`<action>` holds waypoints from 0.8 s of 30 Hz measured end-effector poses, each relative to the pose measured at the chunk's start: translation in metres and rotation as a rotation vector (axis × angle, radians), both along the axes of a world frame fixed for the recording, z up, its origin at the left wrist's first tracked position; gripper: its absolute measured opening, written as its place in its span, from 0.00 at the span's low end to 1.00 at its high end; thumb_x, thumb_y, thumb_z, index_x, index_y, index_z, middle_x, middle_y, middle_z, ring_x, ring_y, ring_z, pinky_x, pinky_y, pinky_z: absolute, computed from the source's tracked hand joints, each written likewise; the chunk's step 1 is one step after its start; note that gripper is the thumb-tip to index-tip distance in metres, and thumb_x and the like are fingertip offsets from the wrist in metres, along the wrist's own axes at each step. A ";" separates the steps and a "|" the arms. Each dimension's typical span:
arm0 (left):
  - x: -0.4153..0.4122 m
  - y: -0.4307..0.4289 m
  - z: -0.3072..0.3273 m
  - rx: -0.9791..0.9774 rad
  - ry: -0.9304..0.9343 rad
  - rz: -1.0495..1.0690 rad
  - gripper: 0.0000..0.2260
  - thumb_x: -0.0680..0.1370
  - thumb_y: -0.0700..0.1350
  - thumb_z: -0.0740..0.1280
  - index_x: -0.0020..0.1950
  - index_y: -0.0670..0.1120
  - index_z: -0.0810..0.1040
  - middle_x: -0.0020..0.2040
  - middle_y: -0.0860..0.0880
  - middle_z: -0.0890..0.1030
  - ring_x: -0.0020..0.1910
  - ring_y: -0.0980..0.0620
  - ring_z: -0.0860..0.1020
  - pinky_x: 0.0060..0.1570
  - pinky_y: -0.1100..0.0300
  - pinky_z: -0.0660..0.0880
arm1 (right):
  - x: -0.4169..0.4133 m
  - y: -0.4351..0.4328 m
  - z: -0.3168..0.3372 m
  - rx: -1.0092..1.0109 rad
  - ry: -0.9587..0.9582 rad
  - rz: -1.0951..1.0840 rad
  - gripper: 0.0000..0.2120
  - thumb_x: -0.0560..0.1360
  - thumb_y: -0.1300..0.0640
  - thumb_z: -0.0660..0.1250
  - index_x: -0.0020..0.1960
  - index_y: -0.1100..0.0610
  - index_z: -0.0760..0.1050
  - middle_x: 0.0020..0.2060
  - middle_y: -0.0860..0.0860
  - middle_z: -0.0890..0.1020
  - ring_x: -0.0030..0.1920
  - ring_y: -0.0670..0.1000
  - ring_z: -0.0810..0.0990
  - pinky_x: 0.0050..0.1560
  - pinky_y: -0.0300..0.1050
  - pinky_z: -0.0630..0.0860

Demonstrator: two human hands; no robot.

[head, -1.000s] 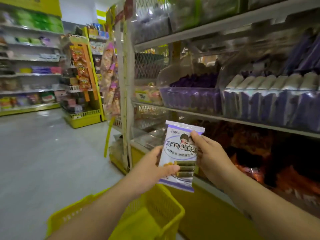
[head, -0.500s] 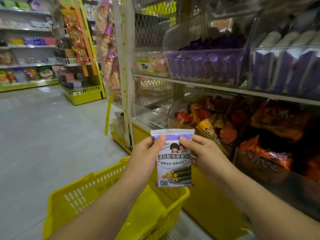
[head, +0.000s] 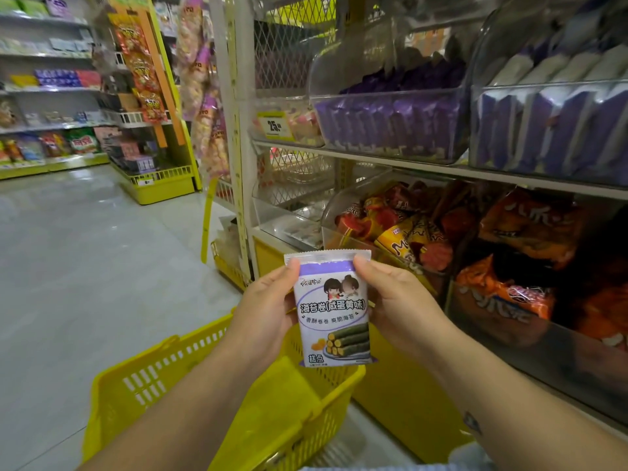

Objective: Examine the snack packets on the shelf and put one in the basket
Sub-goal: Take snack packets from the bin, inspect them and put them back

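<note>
I hold a white and purple snack packet [head: 331, 311] upright in front of me, its printed face toward the camera. My left hand [head: 263, 312] pinches its upper left corner and my right hand [head: 394, 305] pinches its upper right corner. The packet hangs just above the far right corner of a yellow plastic basket [head: 142, 385], which hangs below my left forearm. On the shelf [head: 407, 166] to the right, clear bins hold more purple packets [head: 387, 120] of the same kind.
The lower shelf bins hold red and orange snack bags [head: 401, 229]. A yellow price tag [head: 274, 125] sits on the shelf edge. An aisle of grey floor [head: 78, 253] opens to the left, with a yellow display rack [head: 153, 113] and more shelves behind it.
My left hand slid from the packet's lower left edge up to its top corner. The packet came lower and squarer to me, and the view tilted down toward the basket.
</note>
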State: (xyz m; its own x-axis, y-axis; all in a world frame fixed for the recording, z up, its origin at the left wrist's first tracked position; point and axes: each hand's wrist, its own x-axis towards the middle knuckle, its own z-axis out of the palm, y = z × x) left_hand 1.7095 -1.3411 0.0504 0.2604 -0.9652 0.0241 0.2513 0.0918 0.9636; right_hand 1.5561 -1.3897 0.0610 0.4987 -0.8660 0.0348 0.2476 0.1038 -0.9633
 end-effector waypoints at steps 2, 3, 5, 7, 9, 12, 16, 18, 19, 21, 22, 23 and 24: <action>0.001 0.003 0.002 -0.031 -0.023 0.003 0.17 0.79 0.51 0.60 0.58 0.42 0.80 0.52 0.41 0.84 0.54 0.43 0.82 0.56 0.47 0.77 | 0.000 0.002 0.000 -0.031 0.019 -0.018 0.17 0.76 0.49 0.61 0.51 0.59 0.83 0.47 0.58 0.85 0.45 0.52 0.81 0.42 0.44 0.72; 0.002 0.004 0.002 -0.045 -0.030 0.006 0.17 0.78 0.51 0.61 0.58 0.42 0.80 0.52 0.41 0.85 0.54 0.44 0.82 0.55 0.47 0.77 | 0.000 0.002 0.000 -0.038 0.018 -0.018 0.17 0.76 0.48 0.61 0.50 0.58 0.83 0.47 0.58 0.85 0.45 0.52 0.82 0.42 0.44 0.72; 0.003 0.006 0.003 -0.068 -0.032 0.017 0.17 0.75 0.52 0.63 0.56 0.42 0.81 0.51 0.41 0.85 0.52 0.46 0.83 0.54 0.49 0.78 | 0.000 0.003 0.003 -0.033 0.002 -0.015 0.17 0.73 0.47 0.62 0.49 0.58 0.83 0.46 0.56 0.86 0.44 0.50 0.83 0.42 0.41 0.74; 0.004 0.007 0.004 -0.084 -0.033 0.011 0.17 0.73 0.52 0.64 0.53 0.42 0.82 0.50 0.41 0.85 0.50 0.47 0.83 0.51 0.51 0.79 | -0.001 0.002 0.005 -0.013 -0.016 -0.020 0.17 0.73 0.48 0.63 0.49 0.59 0.83 0.45 0.57 0.86 0.44 0.51 0.83 0.44 0.43 0.75; 0.005 0.008 0.004 -0.087 -0.033 -0.005 0.16 0.72 0.52 0.65 0.51 0.43 0.83 0.50 0.42 0.85 0.49 0.48 0.83 0.46 0.54 0.80 | -0.002 0.001 0.004 -0.001 -0.006 -0.030 0.16 0.76 0.51 0.62 0.49 0.60 0.83 0.47 0.59 0.85 0.48 0.55 0.83 0.51 0.50 0.74; 0.004 0.009 0.005 -0.066 -0.018 -0.021 0.16 0.73 0.53 0.64 0.52 0.44 0.83 0.49 0.43 0.85 0.46 0.51 0.83 0.42 0.57 0.81 | -0.003 -0.002 0.003 0.011 0.058 -0.022 0.17 0.79 0.50 0.60 0.52 0.60 0.82 0.49 0.60 0.85 0.53 0.58 0.82 0.58 0.55 0.74; 0.009 0.009 0.009 -0.005 0.053 0.052 0.14 0.80 0.50 0.61 0.55 0.42 0.81 0.48 0.41 0.85 0.44 0.50 0.84 0.49 0.51 0.79 | -0.011 -0.004 0.002 -0.007 0.249 0.229 0.22 0.73 0.43 0.63 0.58 0.56 0.80 0.54 0.54 0.84 0.56 0.55 0.81 0.56 0.52 0.78; 0.015 0.009 0.012 0.017 0.130 0.068 0.14 0.81 0.49 0.60 0.55 0.42 0.80 0.48 0.42 0.85 0.44 0.50 0.84 0.47 0.51 0.80 | -0.015 -0.003 -0.001 0.037 0.322 0.399 0.22 0.73 0.47 0.64 0.60 0.59 0.78 0.57 0.55 0.83 0.58 0.55 0.80 0.59 0.53 0.77; 0.017 0.008 0.012 0.039 0.176 0.068 0.14 0.81 0.49 0.61 0.55 0.42 0.79 0.48 0.42 0.85 0.44 0.50 0.84 0.45 0.51 0.81 | -0.015 -0.003 -0.002 0.069 0.329 0.448 0.20 0.75 0.49 0.64 0.60 0.61 0.78 0.57 0.56 0.82 0.57 0.54 0.81 0.58 0.51 0.78; 0.021 0.009 0.013 0.120 0.248 0.043 0.14 0.81 0.51 0.61 0.55 0.43 0.79 0.49 0.43 0.85 0.45 0.49 0.84 0.39 0.52 0.81 | -0.015 -0.002 -0.004 0.135 0.306 0.463 0.18 0.75 0.51 0.63 0.57 0.62 0.79 0.55 0.58 0.83 0.53 0.52 0.83 0.52 0.47 0.81; 0.023 0.009 0.013 0.171 0.260 0.004 0.14 0.81 0.51 0.61 0.55 0.43 0.79 0.49 0.43 0.85 0.45 0.48 0.84 0.36 0.52 0.81 | -0.015 -0.002 -0.004 0.173 0.284 0.448 0.17 0.74 0.51 0.64 0.55 0.62 0.80 0.53 0.58 0.84 0.49 0.51 0.84 0.49 0.46 0.81; 0.025 0.010 0.014 0.221 0.252 -0.053 0.14 0.80 0.52 0.61 0.55 0.44 0.80 0.49 0.44 0.85 0.44 0.48 0.85 0.35 0.52 0.81 | -0.014 -0.003 -0.004 0.209 0.261 0.427 0.17 0.73 0.51 0.64 0.55 0.62 0.80 0.52 0.58 0.84 0.48 0.50 0.84 0.48 0.46 0.82; 0.027 0.011 0.014 0.265 0.229 -0.121 0.15 0.79 0.52 0.62 0.55 0.44 0.80 0.51 0.43 0.85 0.45 0.48 0.85 0.36 0.51 0.82 | -0.015 -0.005 -0.004 0.238 0.242 0.405 0.19 0.72 0.51 0.64 0.56 0.63 0.79 0.52 0.59 0.84 0.48 0.51 0.84 0.49 0.47 0.82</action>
